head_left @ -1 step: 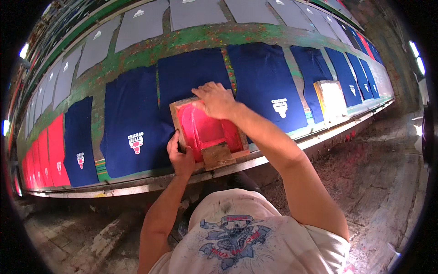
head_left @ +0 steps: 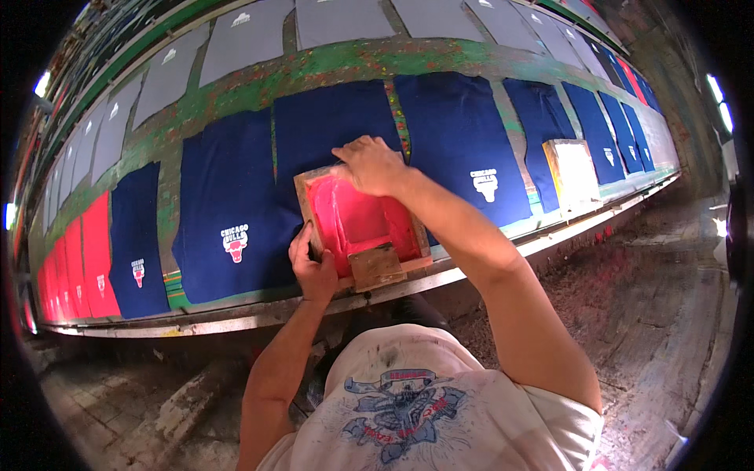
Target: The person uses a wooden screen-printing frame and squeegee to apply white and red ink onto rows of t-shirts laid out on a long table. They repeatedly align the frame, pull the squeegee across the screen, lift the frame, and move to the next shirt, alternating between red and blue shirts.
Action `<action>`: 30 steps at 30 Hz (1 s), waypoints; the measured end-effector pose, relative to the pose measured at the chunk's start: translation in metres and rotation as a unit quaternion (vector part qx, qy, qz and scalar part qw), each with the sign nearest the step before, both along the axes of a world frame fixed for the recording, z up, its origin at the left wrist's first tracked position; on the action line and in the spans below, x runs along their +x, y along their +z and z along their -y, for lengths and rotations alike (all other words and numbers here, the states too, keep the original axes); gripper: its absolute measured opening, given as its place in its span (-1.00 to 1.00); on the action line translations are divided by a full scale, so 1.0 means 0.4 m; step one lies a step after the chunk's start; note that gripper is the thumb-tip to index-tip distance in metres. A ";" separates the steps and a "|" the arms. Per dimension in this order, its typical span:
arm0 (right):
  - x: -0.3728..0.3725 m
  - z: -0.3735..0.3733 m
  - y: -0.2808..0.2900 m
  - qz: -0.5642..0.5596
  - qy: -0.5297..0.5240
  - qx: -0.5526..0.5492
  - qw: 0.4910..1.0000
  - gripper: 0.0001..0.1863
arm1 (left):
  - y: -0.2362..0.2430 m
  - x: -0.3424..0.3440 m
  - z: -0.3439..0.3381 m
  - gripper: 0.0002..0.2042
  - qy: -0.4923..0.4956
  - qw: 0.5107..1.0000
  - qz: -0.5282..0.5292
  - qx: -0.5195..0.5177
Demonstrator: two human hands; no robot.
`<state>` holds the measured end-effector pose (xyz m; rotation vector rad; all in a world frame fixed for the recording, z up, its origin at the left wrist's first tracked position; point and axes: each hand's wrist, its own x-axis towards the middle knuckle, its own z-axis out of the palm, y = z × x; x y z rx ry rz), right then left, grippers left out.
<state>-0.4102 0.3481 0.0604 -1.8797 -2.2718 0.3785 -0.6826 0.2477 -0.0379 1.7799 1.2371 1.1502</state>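
Note:
A wooden screen frame (head_left: pixel 305 192) with pink-red ink inside (head_left: pixel 361 216) lies over a navy fabric piece (head_left: pixel 330 118). A wooden block (head_left: pixel 377 267) sits on its near edge. My left hand (head_left: pixel 312 263) is closed on the frame's left side. My right hand (head_left: pixel 371 166) is closed over the frame's far edge, fingers bent; what is under its palm is hidden. A navy piece with a white and red print (head_left: pixel 236 180) lies at the left, and one with a white print (head_left: pixel 448 133) at the right.
A second wooden frame (head_left: pixel 572 173) rests on navy fabric at the right. Along the long green worktable (head_left: pixel 173 212) lie red pieces (head_left: pixel 96 228) and a far row of grey pieces (head_left: pixel 239 43). A metal rail (head_left: pixel 220 324) edges the near side, above a worn floor (head_left: pixel 652 314).

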 end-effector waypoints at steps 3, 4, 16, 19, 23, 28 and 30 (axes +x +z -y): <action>0.013 -0.092 0.008 -0.009 -0.022 -0.159 0.987 -0.17 | 0.002 -0.004 -0.001 -0.37 -0.019 1.000 -0.009 0.018; 0.016 -0.114 0.012 -0.015 -0.030 -0.211 0.977 -0.12 | 0.002 -0.002 0.000 -0.44 -0.012 1.000 0.005 0.008; 0.042 -0.226 0.074 -0.088 -0.043 -0.361 0.927 0.05 | 0.065 0.014 0.014 -0.69 -0.015 0.997 0.040 0.068; 0.052 -0.215 0.090 -0.101 -0.051 -0.322 0.940 0.05 | 0.082 0.016 0.016 -0.71 -0.024 0.995 0.089 0.029; 0.110 -0.164 0.125 -0.138 -0.077 -0.132 0.978 -0.15 | 0.102 0.012 -0.008 -0.70 -0.040 0.995 0.068 0.068; 0.191 0.126 0.094 -0.238 -0.169 0.289 0.912 -0.50 | 0.141 0.014 -0.037 -0.68 -0.040 0.993 0.082 0.070; 0.207 0.274 0.056 -0.256 -0.202 0.311 0.893 -0.52 | 0.159 0.033 -0.045 -0.65 -0.047 0.993 0.072 0.083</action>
